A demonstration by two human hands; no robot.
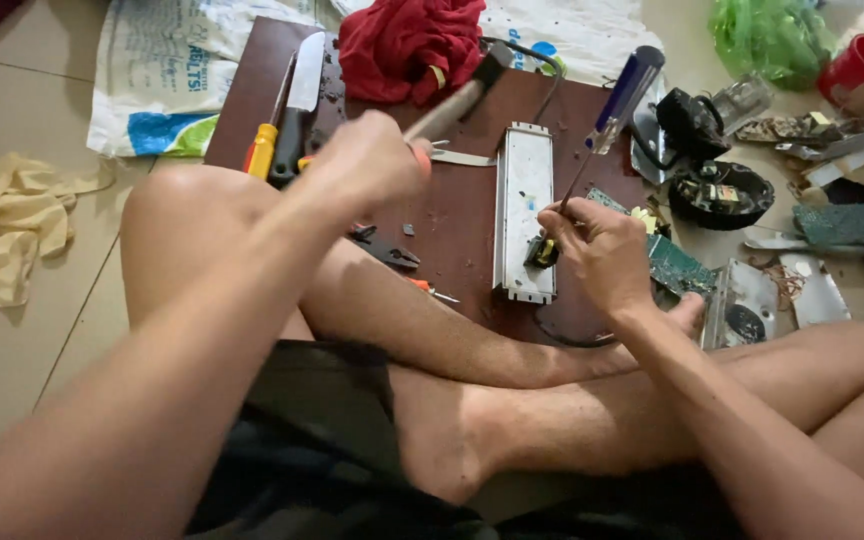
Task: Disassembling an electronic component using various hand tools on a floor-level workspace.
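In the head view, the person sits cross-legged on the tiled floor before a dark brown flat wooden board (452, 215), on which lies a long narrow grey metal casing (524, 205) with a small dark component at its near end. The right hand (600, 252) is closed around the thin steel shaft of a screwdriver with a blue and clear plastic handle (624, 95), holding it slanted so its tip meets that component on the casing. The left hand (370, 160) is wrapped tight around the pale wooden handle of a hammer (462, 97), raised above the board, its dark head near a crumpled red cloth (410, 45). By the look of it, the step in hand is chiselling or prying the component free; a next blow would call for the hammer head to land squarely on the screwdriver handle while the right hand keeps the tip seated. A black-handled steel knife (299, 105) and a yellow-handled tool (263, 150) lie at the board's left edge; loose green circuit boards (677, 265) lie to the right.
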